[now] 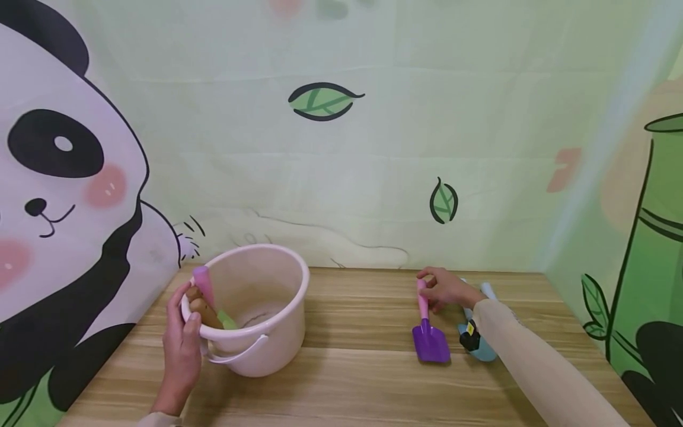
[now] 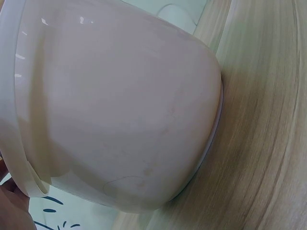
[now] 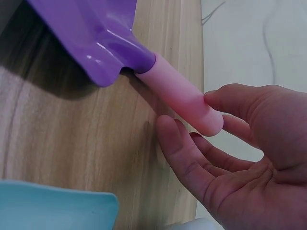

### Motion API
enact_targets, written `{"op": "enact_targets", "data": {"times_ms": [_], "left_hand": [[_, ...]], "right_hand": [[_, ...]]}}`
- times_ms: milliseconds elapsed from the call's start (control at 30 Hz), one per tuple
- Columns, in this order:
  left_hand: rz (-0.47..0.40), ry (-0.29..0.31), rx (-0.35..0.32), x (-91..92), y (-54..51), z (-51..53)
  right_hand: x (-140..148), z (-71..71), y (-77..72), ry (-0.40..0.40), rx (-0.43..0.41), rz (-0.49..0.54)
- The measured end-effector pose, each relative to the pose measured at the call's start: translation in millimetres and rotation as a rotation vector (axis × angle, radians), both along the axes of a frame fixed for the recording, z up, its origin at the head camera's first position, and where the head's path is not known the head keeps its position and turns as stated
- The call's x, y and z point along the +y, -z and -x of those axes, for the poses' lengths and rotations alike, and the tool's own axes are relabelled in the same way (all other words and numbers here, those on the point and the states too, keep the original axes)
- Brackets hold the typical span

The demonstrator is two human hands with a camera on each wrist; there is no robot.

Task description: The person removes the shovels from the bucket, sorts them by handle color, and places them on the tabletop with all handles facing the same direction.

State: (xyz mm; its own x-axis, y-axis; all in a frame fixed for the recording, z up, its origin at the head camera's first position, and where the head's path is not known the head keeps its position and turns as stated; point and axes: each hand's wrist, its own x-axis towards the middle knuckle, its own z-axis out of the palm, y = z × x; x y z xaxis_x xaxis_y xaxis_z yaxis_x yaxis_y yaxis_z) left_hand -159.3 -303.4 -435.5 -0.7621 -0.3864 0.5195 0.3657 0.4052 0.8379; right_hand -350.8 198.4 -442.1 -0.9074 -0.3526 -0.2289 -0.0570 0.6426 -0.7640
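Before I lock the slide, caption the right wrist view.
A right hand touches the pink handle of a purple shovel over a wooden surface, with a light-blue piece at lower left.

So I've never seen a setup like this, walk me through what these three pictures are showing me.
No machine here: these are a person's bare hands. One camera is worn on the head, one on each wrist. On the wood-grain table are a pale bucket, with a pink piece inside, and a light blue tool partly behind the right forearm. The left hand holds the bucket's rim. The right hand touches the pink handle of a purple shovel; whether it grips firmly isn't clear.
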Motion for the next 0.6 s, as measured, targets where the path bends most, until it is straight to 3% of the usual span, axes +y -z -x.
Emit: {"op": "enact_targets", "data": {"times_ms": [233,600], "left_hand": [[-0.010,0.013,0.013,-0.4,-0.4,1.3],[-0.003,0.008,0.026,-0.6,-0.3,1.4]], "right_hand": [[0,-1.1,-5.2,-0.027,0.003,-0.008],[2,-1.5,-41.8,-0.119,0.028,-0.145]]}}
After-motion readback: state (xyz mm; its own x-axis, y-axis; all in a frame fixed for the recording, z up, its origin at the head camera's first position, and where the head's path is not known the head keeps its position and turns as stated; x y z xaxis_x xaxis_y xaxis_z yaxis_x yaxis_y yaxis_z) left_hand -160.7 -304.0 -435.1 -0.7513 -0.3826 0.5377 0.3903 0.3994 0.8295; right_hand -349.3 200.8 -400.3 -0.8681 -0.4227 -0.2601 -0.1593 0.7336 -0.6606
